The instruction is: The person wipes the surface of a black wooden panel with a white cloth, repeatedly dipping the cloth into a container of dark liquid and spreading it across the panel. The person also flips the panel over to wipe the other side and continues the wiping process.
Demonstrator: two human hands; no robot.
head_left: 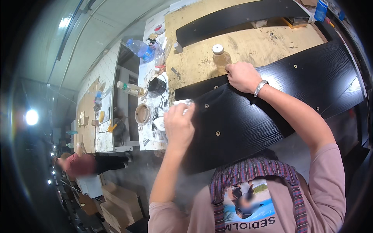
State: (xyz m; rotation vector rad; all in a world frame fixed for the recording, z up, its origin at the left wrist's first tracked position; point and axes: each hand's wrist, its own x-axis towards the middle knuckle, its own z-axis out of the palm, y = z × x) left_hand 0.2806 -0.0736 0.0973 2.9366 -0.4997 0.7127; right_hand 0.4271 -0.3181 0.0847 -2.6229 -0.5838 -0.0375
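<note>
A black wood-grain panel (pixel 248 120) with several small brass-coloured inserts lies across the bench in front of me. My left hand (pixel 179 124) pinches a crumpled white cloth (pixel 184 102) at the panel's left end. My right hand (pixel 244 77), with a metal band at the wrist, is closed over the panel's far edge; its fingertips are partly hidden. Just beyond those fingers stands a clear bottle (pixel 221 60) with a white cap and yellowish liquid. Another black surface with inserts shows behind the panel's edge, and I cannot tell whether it is a separate board.
A curved black board (pixel 237 17) rests at the back of the stained wooden bench (pixel 256 46). Left of it, a white side surface holds a black-smeared cup (pixel 156 85), a round tub (pixel 143 114) and plastic bottles (pixel 140 49). Another person (pixel 80 164) is at far left, near cardboard boxes (pixel 121 202).
</note>
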